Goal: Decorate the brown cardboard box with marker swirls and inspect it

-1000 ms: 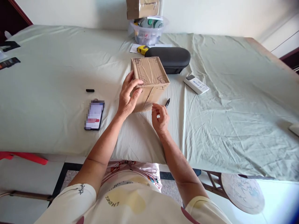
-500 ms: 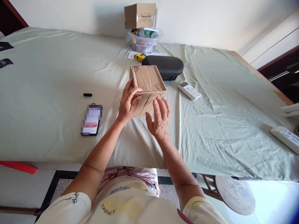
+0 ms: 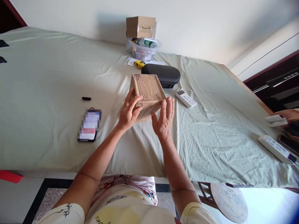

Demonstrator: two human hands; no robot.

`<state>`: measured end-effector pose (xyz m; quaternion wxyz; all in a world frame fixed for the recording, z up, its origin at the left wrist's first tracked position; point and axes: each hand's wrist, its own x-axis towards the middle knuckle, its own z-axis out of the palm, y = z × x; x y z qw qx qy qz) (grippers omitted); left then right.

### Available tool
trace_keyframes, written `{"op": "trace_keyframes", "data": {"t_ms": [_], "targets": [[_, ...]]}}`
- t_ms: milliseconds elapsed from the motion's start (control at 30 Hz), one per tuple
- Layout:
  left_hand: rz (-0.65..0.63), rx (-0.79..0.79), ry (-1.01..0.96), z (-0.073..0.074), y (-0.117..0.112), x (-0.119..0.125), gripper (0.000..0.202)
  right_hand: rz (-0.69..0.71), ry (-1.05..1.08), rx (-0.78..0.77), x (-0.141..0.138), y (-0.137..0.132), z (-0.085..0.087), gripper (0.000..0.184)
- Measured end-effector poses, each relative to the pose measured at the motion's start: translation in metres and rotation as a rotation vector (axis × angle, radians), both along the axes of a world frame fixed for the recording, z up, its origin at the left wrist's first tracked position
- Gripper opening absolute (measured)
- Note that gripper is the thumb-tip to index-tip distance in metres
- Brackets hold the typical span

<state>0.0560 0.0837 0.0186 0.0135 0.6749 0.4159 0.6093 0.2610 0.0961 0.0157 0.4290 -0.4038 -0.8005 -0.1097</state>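
Observation:
A cardboard box [image 3: 149,87] with scribbled dark marks at its top corners sits on the cloth in front of me. My left hand [image 3: 128,113] grips its near left corner, with the thumb on the front face and the fingers over the left side and top edge. At the near right corner, my right hand [image 3: 164,119] has its fingers stretched upward against the box, thumb apart. The right hand's palm faces the box, and its fingers are not wrapped around it.
Behind the box lie a black case [image 3: 161,74] and a yellow tape measure [image 3: 139,64]. A white device [image 3: 186,99] is at right, a phone [image 3: 89,126] at left. A plastic tub [image 3: 143,52] carries another carton [image 3: 140,27]. Another person's hand [image 3: 293,115] shows at far right.
My right hand has moved right and up against the box's near right corner. The left hand keeps its hold. Another person's hand has appeared at the far right, and the view has shifted slightly.

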Motion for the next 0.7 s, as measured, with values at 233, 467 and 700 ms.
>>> {"op": "trace_keyframes", "data": {"t_ms": [233,467,700], "targets": [[0.085,0.018,0.038,-0.045,0.002,0.010,0.070,0.059,0.229,-0.088,-0.012,-0.001,-0.034,0.081],[0.081,-0.130,-0.015,-0.064,-0.004,0.012,0.074,0.012,0.298,-0.123,-0.019,-0.009,-0.056,0.079],[0.128,-0.314,-0.094,-0.069,-0.002,0.000,0.068,-0.002,0.325,-0.226,-0.028,-0.015,-0.067,0.073]]}}
